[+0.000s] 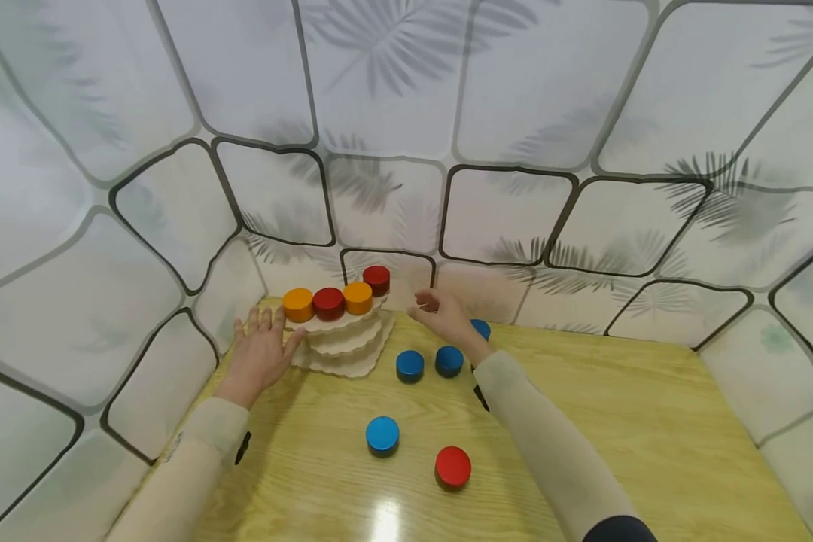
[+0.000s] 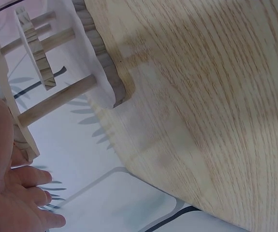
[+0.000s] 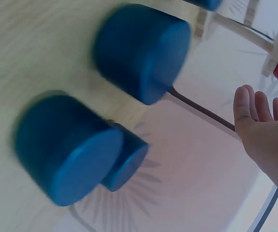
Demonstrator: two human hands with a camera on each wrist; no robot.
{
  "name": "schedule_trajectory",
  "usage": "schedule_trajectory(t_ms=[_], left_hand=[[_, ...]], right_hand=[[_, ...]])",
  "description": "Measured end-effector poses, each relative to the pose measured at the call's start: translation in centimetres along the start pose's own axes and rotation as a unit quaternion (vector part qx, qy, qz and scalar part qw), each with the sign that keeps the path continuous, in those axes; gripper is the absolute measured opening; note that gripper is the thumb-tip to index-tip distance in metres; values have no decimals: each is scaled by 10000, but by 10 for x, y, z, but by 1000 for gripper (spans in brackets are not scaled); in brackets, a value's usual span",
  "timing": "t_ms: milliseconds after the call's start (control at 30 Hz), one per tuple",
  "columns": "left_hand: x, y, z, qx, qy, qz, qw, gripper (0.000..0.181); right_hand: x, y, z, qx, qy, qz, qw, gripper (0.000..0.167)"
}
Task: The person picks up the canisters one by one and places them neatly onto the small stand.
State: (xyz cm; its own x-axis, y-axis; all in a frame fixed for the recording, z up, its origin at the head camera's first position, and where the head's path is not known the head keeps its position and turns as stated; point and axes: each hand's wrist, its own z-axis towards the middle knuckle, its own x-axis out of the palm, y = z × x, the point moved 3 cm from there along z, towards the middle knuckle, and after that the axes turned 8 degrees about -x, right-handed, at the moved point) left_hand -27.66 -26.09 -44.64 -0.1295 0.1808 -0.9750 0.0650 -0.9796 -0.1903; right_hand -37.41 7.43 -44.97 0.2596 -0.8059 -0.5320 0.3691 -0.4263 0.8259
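Note:
A white scalloped three-tier wooden stand point(image 1: 344, 345) stands at the back left of the table. Along its top tier sit an orange cylinder point(image 1: 298, 304), a red cylinder point(image 1: 328, 303), another orange cylinder point(image 1: 358, 298) and another red one point(image 1: 376, 280). My left hand point(image 1: 259, 357) rests at the left edge of the top tier, fingers extended; the left wrist view shows the hand point(image 2: 13, 183) beside that tier's edge. My right hand point(image 1: 447, 316) is raised to the right of the stand, holding nothing, fingers loosely bent point(image 3: 269, 130).
Blue cylinders stand right of the stand, among them one point(image 1: 409, 366) and another point(image 1: 449, 361), partly beside my right forearm. Nearer on the wooden table point(image 1: 312, 482) are a blue cylinder point(image 1: 382, 435) and a red one point(image 1: 453, 467). Patterned fabric walls point(image 1: 393, 203) enclose the table.

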Motion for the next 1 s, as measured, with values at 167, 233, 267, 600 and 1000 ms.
schedule_trajectory(t_ms=[167,233,267,600,1000], left_hand=[[1,0,-1,35,-18,30,10000,72],[1,0,-1,42,-15,18,10000,72],[1,0,0,45,-17,6,10000,73],[3,3,1,43,-36,1,10000,75],[2,1,1,68,-82,13,9999,74]], right_hand=[[6,-3,-19,-91,180,85,9998,55],[9,-3,-26,-150,237,91,9996,53],[11,-3,-28,-165,259,97,9995,53],[30,-11,-47,-243,442,176,9986,55],[43,-20,-61,45,703,140,9974,62]])
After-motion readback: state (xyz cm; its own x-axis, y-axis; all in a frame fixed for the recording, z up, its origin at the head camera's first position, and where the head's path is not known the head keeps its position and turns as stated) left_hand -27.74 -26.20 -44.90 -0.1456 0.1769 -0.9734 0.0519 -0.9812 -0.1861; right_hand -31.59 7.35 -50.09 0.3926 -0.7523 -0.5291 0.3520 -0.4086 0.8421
